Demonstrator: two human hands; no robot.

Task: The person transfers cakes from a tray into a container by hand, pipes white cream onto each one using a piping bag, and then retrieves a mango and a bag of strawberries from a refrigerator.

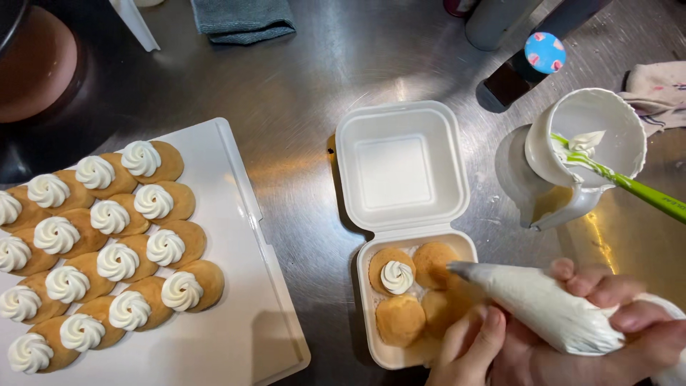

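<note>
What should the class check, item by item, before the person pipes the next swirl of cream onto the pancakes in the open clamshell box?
1. Piping bag gripped by right hand: ok.
2. Left hand steadying near the tip: ok.
3. Nozzle over a bare pancake: ok.
4. Clamshell box lid fully open and flat: ok.
5. Only one pancake carries a cream swirl; others bare: ok.
6. Cream left in the bag: cannot tell.

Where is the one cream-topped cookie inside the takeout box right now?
In the head view, the cream-topped cookie sits in the back-left corner of the open white clamshell box, right of the white tray, just left of the piping bag tip.
</note>
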